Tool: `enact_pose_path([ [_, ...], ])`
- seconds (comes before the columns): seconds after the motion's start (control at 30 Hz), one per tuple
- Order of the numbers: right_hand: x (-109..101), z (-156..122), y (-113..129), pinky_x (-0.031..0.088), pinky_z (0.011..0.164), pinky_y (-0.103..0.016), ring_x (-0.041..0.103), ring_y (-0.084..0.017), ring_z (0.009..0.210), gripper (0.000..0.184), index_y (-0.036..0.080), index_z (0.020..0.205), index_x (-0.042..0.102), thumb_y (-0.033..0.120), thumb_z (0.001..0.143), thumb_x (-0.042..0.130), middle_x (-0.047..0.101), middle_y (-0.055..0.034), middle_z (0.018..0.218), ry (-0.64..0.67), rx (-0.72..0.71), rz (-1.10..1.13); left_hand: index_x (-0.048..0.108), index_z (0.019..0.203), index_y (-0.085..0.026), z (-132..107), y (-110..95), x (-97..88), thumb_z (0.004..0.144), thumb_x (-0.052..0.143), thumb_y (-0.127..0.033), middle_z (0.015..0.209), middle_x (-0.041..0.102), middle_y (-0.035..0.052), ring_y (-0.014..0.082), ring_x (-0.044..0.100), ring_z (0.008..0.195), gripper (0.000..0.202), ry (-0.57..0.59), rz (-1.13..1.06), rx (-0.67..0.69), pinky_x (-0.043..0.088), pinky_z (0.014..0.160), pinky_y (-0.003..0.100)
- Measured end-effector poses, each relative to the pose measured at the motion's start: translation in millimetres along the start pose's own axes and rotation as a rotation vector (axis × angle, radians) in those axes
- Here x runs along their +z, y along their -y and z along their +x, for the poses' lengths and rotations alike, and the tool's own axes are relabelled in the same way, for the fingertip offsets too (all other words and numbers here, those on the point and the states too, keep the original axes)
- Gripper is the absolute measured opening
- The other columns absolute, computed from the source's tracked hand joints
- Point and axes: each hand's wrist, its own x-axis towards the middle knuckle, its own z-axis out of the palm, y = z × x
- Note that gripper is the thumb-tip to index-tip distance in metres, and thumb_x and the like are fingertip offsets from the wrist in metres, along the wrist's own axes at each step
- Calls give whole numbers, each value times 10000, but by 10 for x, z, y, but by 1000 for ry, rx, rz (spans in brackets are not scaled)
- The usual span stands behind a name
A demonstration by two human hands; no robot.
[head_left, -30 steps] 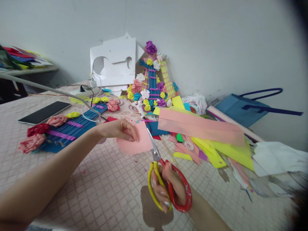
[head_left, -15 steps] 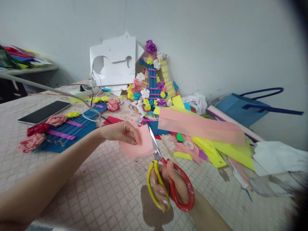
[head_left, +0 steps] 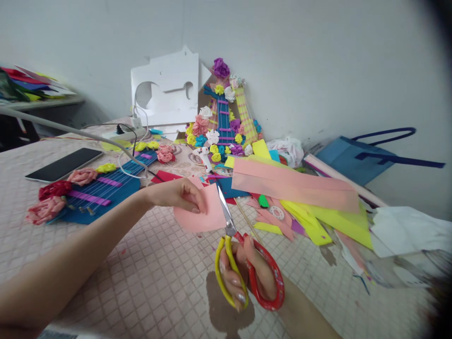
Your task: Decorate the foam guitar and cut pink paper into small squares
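1. Worktop [head_left: 155, 287]: cloth-covered, with a quilted grid pattern; far edge along the wall, a dark stain toward the near edge.
2. Left hand [head_left: 179, 195]: thumb and fingers pinched together on the pink paper piece, wrist beside the blue toy guitar.
3. Pink paper piece [head_left: 214, 207]: held around the worktop's middle, rounded at lower left, its right side against the scissor blades.
4. Right hand [head_left: 241, 256]: curled about the grips, thumb in the red loop, fingers in the yellow.
5. Scissors [head_left: 230, 229]: tips toward the far edge; how wide the blades stand is hard to tell.
6. Blue toy guitar [head_left: 115, 195]: flat toward the left edge, trimmed with crepe roses.
7. Glue gun [head_left: 203, 157]: toward the far edge, before the decorated guitars; whether it is hot cannot be told.
8. Wooden stick [head_left: 246, 217] and pink crepe strip [head_left: 296, 186]: right of the blades, toward the right edge.
9. Risk, ragged line: paper pinched at one side only, so the free side may flex or fold between the blades.
10. Risk, stray snip: tips lie near the blue sheet [head_left: 240, 188] and might catch it.
11. Risk, nicked fingertip: likely if the pinch slid rightward along the paper.
12. Risk, snag: dark cord [head_left: 154, 174] passes close to the left wrist.
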Motion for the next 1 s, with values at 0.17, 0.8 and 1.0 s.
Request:
enact_pose_path([
  [0.17, 3, -8, 8, 477, 404, -222, 459, -72, 411, 645, 138, 859, 530, 738, 804, 299, 460, 36, 572, -16, 0, 5, 720, 842, -159, 17, -29, 49, 751, 664, -162, 847, 720, 62, 124, 645, 767, 107, 16, 15, 15, 497, 714, 206],
  [0.8, -7, 1, 22, 466, 371, -216, 430, -65, 362, 619, 150, 814, 532, 737, 791, 337, 460, 38, 538, -33, 12, 60, 722, 857, -167, 27, -21, 47, 761, 657, -200, 882, 720, 77, 137, 653, 786, 121, 49, 73, 37, 510, 738, 225],
  [1.0, 51, 23, 58, 412, 323, -174, 371, -46, 324, 584, 160, 771, 510, 722, 800, 352, 425, 58, 504, -24, -13, 34, 723, 873, -172, 36, -16, 73, 764, 655, -211, 884, 721, 77, 138, 650, 790, 134, 58, 89, 39, 510, 734, 222],
])
